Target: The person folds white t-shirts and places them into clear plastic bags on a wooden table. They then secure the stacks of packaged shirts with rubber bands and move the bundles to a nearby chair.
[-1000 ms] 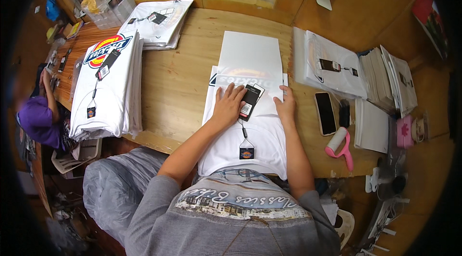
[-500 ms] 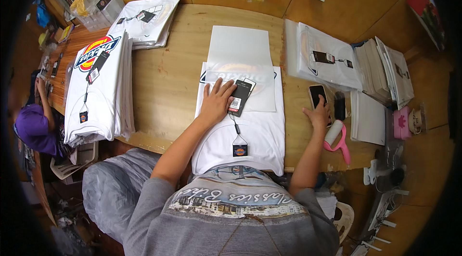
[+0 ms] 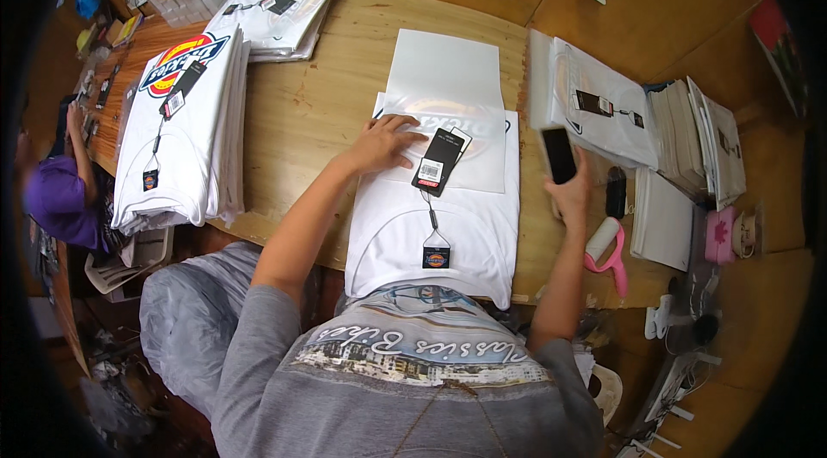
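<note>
A folded white T-shirt (image 3: 388,238) lies in front of me, with a translucent white sheet (image 3: 444,62) over its printed logo and sticking out past its far edge. My left hand (image 3: 385,145) rests on the sheet's left side, fingers apart and holding nothing. Beside its fingertips is a black hang tag (image 3: 441,161), joined by a cord to a small black square tag (image 3: 436,256) near the collar. To the right, my right hand (image 3: 572,195) grips a dark-screened phone (image 3: 559,155), tilted up above the table.
A tall stack of folded white T-shirts (image 3: 194,174) stands at the left, bagged shirts (image 3: 301,14) behind it. More bagged shirts (image 3: 616,126) sit at the right, near a pink-handled lint roller (image 3: 618,267) and a pink box (image 3: 718,236). A person in a purple cap (image 3: 59,191) is at far left.
My right hand has lifted the phone off the table. My left hand has shifted left, away from the hang tag. The whole view has swung slightly.
</note>
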Available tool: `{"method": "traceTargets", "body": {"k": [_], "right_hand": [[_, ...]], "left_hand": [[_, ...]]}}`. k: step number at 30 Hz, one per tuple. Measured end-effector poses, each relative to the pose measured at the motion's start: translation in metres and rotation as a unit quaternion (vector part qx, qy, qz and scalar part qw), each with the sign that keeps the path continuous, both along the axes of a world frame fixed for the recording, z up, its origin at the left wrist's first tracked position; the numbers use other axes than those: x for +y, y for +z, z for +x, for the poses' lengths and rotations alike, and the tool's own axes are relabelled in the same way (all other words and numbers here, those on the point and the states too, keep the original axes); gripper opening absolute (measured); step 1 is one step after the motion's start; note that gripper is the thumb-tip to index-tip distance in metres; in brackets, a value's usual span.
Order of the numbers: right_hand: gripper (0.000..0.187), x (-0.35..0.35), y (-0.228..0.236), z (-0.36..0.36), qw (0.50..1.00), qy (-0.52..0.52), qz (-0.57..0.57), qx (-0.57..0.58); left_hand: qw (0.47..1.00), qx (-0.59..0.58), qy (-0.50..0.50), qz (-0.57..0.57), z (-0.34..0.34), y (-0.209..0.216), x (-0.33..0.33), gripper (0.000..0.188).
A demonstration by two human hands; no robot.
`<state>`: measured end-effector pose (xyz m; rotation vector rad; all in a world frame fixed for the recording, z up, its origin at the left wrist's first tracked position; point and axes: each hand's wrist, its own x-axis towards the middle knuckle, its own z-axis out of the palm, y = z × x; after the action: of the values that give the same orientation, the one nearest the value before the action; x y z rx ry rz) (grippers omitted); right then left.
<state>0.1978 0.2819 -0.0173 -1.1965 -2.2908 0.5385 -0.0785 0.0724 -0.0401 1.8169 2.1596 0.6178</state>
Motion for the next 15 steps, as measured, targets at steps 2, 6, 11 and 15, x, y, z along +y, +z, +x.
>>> {"method": "traceTargets", "body": {"k": [2, 6, 11, 15], "right_hand": [[0.081, -0.023, 0.007, -0.031, 0.984, 0.154, 0.001, 0.085], [0.075, -0.059, 0.026, -0.092, 0.909, 0.405, -0.074, 0.064], [0.06, -0.05, 0.003, -0.105, 0.881, 0.462, -0.037, -0.091], [0.03, -0.012, -0.021, -0.128, 0.896, 0.439, -0.018, -0.057]], "left_hand": [[0.999, 0.003, -0.024, -0.024, -0.004, 0.005, 0.001, 0.049], [0.998, -0.056, -0.013, -0.014, -0.019, -0.005, 0.004, 0.044], [0.994, -0.082, -0.024, 0.07, -0.031, -0.021, 0.012, 0.031], [0.997, 0.012, 0.049, 0.063, -0.021, -0.007, 0.032, 0.022]]}}
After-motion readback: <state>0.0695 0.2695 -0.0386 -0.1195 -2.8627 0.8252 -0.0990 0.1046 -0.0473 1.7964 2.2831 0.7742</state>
